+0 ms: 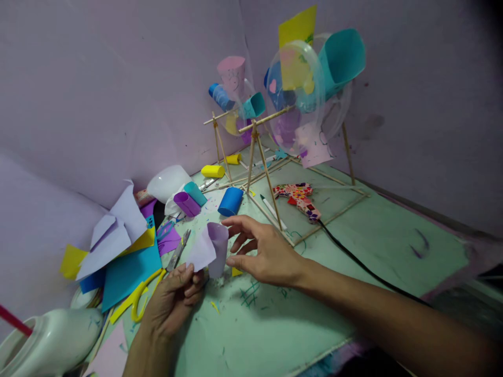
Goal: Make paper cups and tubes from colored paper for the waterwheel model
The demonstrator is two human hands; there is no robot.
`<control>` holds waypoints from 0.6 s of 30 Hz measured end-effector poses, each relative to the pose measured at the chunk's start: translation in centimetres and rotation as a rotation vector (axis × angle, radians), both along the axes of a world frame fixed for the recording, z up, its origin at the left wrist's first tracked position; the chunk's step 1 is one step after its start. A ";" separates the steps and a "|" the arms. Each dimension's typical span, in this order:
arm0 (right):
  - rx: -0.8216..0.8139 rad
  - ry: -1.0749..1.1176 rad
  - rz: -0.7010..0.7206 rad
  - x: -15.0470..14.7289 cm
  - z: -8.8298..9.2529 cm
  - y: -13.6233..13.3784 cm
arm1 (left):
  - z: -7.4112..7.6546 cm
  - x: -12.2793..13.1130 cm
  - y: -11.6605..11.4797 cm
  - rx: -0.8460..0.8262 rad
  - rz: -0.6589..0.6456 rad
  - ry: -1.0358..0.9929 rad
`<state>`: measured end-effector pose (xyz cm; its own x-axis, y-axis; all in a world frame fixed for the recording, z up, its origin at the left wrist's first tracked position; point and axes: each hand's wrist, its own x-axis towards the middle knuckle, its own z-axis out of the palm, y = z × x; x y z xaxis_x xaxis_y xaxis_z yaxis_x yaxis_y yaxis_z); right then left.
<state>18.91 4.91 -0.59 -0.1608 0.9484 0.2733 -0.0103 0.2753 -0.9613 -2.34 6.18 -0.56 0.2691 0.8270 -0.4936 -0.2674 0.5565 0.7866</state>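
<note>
"One pale lilac paper point(211, 250) is seen near the frame's centre, curled at its right side; how is it held?"

"Its lower left corner is pinched by the fingers of the left hand point(176, 293). Those of the right hand point(267, 254) are held parted beside the curl; whether contact is made cannot be told."

"And how is the curl best managed?"

"It should probably be supported lightly, with edges kept level; if squeezed, thin paper would be easily creased."
</note>
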 end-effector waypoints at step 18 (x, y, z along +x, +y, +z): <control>-0.244 0.292 -0.103 -1.2 -1.7 0.4 | -0.4 1.1 -0.8 0.206 0.107 0.176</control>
<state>17.72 5.34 -2.30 -0.0100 0.9983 0.0582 -0.2775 0.0531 -0.9592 -1.22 5.43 -0.96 0.0995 0.9337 -0.3439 -0.1653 0.3564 0.9196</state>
